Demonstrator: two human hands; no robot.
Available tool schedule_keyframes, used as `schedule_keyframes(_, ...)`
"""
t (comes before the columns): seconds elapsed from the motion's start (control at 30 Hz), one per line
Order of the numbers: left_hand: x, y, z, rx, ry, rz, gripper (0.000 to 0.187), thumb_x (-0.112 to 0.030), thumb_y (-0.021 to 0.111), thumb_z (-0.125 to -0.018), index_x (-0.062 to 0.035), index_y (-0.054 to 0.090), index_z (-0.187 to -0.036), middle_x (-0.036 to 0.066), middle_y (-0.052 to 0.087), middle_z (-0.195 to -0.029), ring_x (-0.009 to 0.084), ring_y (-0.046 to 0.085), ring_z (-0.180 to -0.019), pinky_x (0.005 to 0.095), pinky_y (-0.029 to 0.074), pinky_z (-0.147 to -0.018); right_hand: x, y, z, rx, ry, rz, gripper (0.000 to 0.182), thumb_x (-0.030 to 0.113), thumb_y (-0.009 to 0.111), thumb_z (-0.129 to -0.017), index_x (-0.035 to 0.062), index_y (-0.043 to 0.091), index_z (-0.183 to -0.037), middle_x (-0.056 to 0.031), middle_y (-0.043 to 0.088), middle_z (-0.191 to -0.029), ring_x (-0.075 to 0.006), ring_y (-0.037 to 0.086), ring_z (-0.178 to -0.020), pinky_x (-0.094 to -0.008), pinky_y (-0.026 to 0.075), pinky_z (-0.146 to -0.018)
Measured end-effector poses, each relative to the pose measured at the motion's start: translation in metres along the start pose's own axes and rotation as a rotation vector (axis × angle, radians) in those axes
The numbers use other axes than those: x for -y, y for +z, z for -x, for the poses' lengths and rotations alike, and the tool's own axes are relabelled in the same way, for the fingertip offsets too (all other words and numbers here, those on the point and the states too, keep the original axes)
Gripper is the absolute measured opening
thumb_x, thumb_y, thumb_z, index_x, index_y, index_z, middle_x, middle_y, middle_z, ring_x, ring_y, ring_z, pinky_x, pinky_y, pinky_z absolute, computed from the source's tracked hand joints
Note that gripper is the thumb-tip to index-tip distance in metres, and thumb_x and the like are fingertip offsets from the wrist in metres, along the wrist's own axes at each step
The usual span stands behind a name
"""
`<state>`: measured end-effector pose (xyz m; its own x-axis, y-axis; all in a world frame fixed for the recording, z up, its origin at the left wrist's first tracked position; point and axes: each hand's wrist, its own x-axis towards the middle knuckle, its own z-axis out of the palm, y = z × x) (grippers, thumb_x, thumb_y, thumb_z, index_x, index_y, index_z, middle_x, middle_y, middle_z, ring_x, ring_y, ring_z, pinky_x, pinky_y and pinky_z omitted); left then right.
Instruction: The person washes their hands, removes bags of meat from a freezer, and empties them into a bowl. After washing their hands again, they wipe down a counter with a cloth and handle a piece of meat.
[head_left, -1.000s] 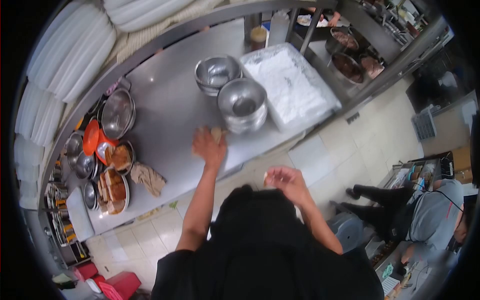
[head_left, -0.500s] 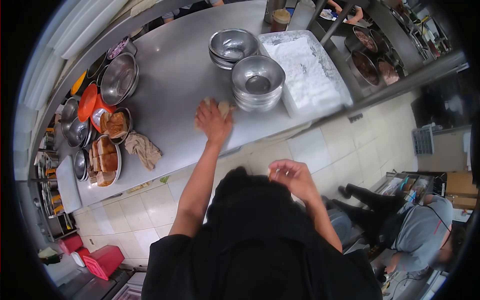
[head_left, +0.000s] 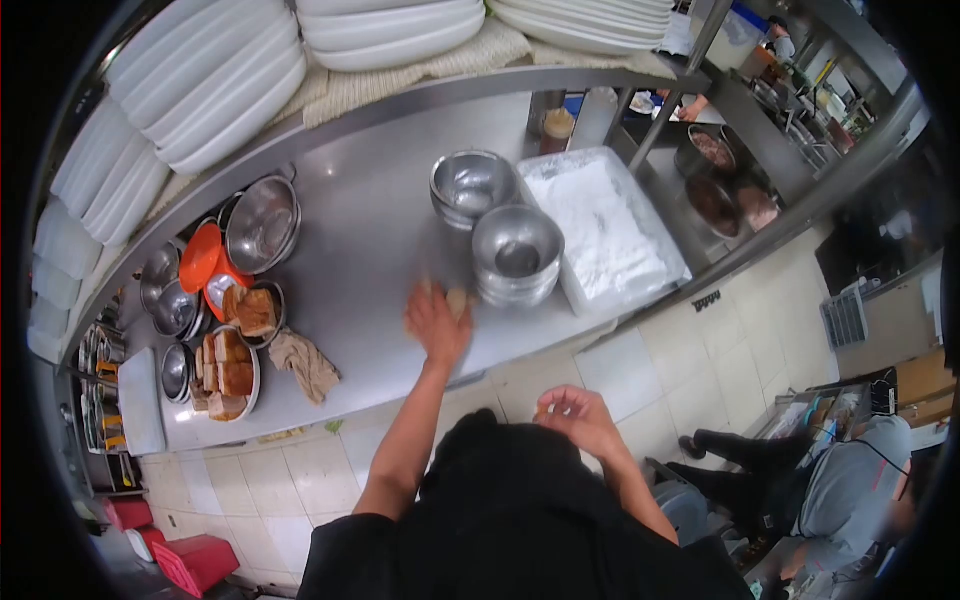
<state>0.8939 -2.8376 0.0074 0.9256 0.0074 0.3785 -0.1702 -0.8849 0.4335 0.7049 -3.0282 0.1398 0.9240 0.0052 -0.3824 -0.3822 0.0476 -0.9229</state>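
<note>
A tan cloth [head_left: 455, 300] is pressed flat on the steel counter [head_left: 350, 250] under the spread left hand [head_left: 436, 325], just beside the stacked bowls [head_left: 517, 255]. It is judged soft, light and limp; best gathered at a bunched edge. The right hand [head_left: 580, 418] is held off the counter, fingertips pinched on a small pale scrap [head_left: 542, 414].

Steel counter [head_left: 340, 240] carries two stacks of steel bowls [head_left: 517, 255] [head_left: 472, 186], just beside a white tray of white powder [head_left: 600, 225]. Left end: large steel bowl [head_left: 262, 222], orange lids [head_left: 200, 258], two bowls of toast slices [head_left: 226, 375] [head_left: 252, 312], crumpled brown rag [head_left: 304, 362] near them. Shelf above – stacked white plates [head_left: 220, 90] on a cloth. Lower right – a person in a grey shirt [head_left: 850, 490] on the tiled floor [head_left: 700, 330].
</note>
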Motion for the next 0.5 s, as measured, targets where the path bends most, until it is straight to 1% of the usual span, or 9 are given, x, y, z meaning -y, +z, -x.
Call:
schedule_keyframes(0.13,-0.003,-0.006,0.000,0.001,-0.012,-0.001,0.066,-0.035,0.065,-0.076,0.0004,0.043,-0.128,0.025,0.032,-0.136,0.0427,0.027,-0.126,0.0551,0.019,-0.101,0.004,0.002,0.000,-0.029,-0.017,0.076,0.018,0.001,0.072,-0.073,0.0026,0.065,-0.090,0.0047,0.060,-0.077,-0.0028,0.044,-0.065,-0.0178,0.040,-0.060)
schedule_keyframes(0.23,-0.007,-0.008,0.001,0.010,-0.016,-0.003,0.067,-0.035,0.065,-0.076,0.0002,0.043,-0.128,0.025,0.032,-0.135,0.0427,0.027,-0.126,0.0547,0.019,-0.101,0.011,0.002,0.002,-0.036,0.013,0.070,0.017,0.001,0.072,-0.073,0.0020,0.065,-0.089,0.0041,0.060,-0.077,-0.0028,0.044,-0.064,-0.0181,0.040,-0.060)
schedule_keyframes(0.3,-0.005,-0.006,0.000,0.002,-0.018,-0.016,0.068,-0.034,0.066,-0.075,0.0000,0.043,-0.129,0.024,0.032,-0.135,0.0424,0.026,-0.125,0.0548,0.019,-0.101,0.012,0.001,0.000,-0.038,-0.006,0.079,0.017,0.001,0.071,-0.074,0.0016,0.065,-0.090,0.0035,0.061,-0.077,-0.0030,0.045,-0.063,-0.0184,0.041,-0.059)
schedule_keyframes(0.4,-0.004,-0.005,0.000,0.061,-0.031,-0.029,0.071,-0.035,0.064,-0.075,-0.0015,0.039,-0.132,0.025,0.027,-0.137,0.0440,0.024,-0.126,0.0563,0.019,-0.102,0.006,0.000,-0.002,-0.046,-0.008,0.068,0.018,0.002,0.071,-0.074,0.0015,0.065,-0.091,0.0033,0.061,-0.077,-0.0029,0.045,-0.063,-0.0184,0.041,-0.059)
schedule_keyframes(0.5,-0.005,-0.008,-0.001,0.082,-0.039,-0.019,0.072,-0.033,0.064,-0.074,-0.0016,0.038,-0.133,0.025,0.026,-0.138,0.0442,0.024,-0.126,0.0565,0.019,-0.101,0.005,0.000,-0.004,-0.049,-0.004,0.048,0.018,0.002,0.071,-0.074,0.0015,0.066,-0.091,0.0032,0.061,-0.077,-0.0027,0.046,-0.063,-0.0183,0.041,-0.059)
